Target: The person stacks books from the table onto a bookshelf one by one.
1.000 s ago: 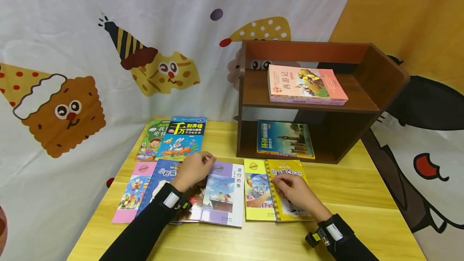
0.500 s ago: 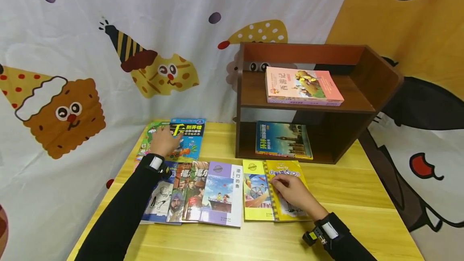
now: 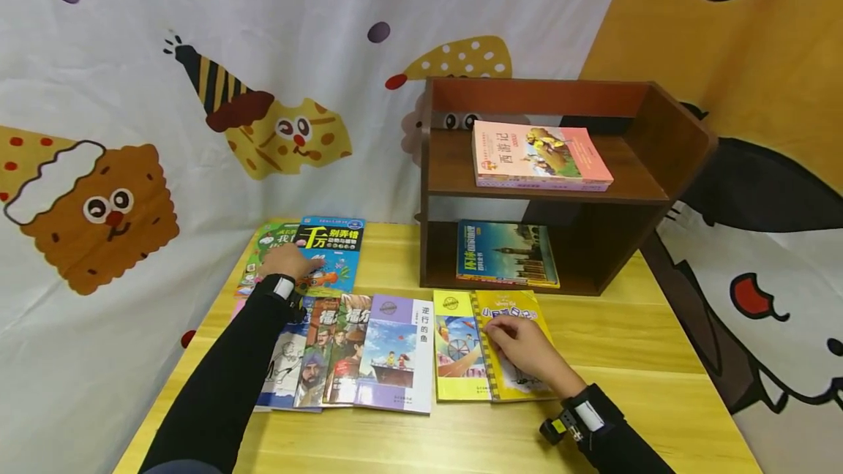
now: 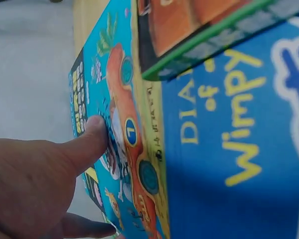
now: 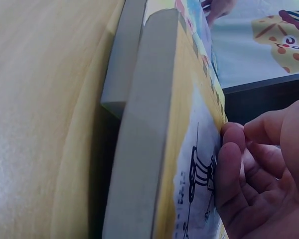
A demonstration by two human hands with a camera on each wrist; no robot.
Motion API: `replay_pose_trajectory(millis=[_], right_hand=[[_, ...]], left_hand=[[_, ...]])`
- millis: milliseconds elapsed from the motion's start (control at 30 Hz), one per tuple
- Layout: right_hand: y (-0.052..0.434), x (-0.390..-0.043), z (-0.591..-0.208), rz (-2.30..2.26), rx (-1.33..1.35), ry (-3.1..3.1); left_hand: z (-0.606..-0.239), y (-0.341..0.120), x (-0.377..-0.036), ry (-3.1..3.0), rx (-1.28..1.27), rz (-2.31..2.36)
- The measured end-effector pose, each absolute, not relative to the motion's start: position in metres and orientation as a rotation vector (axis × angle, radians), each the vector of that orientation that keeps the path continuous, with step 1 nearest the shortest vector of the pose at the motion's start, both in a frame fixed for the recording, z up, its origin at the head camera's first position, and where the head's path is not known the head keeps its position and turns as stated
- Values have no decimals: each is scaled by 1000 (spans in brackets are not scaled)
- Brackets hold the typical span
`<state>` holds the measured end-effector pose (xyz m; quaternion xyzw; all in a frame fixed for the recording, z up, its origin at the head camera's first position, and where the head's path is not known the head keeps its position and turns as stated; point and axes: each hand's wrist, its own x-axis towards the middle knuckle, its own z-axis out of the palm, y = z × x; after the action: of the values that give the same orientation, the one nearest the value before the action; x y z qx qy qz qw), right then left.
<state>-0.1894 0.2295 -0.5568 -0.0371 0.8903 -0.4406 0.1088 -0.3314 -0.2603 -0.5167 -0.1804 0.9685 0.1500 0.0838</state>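
At the far left of the table, my left hand (image 3: 288, 262) reaches over a green book (image 3: 268, 238) and a blue rabbit book (image 3: 342, 269). The left wrist view has the straight thumb (image 4: 92, 139) on the blue cover, beside the orange car, with a finger extended lower down. My right hand (image 3: 527, 348) rests on a yellow cartoon book (image 3: 527, 306), fingers loosely curled and nothing between them. That book partly overlaps a pale yellow book (image 3: 454, 386) with a Ferris wheel on it, as the right wrist view (image 5: 139, 134) shows along their page edges.
A front row of overlapping books includes a purple book (image 3: 395, 393), two comic-style books and a blue Wimpy Kid book (image 3: 283, 379). Behind stands a brown two-tier shelf (image 3: 426, 203), with pink books (image 3: 579, 152) above and a city-cover book (image 3: 507, 258) below.
My left hand has moved from above the front row, left and away from me, onto the green and blue books. The right hand has stayed on the yellow book.
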Motion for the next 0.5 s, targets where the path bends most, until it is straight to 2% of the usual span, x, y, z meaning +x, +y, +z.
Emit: replay_pose_trajectory(millis=[267,500], right_hand=[[228,-191,-558,-1294,-103,2618],[228,-190,-559,-1294,-112,2621]], left_hand=[[-528,-264,-341,2958,-613,441],[-533,-270,-339,2849,-561,959]])
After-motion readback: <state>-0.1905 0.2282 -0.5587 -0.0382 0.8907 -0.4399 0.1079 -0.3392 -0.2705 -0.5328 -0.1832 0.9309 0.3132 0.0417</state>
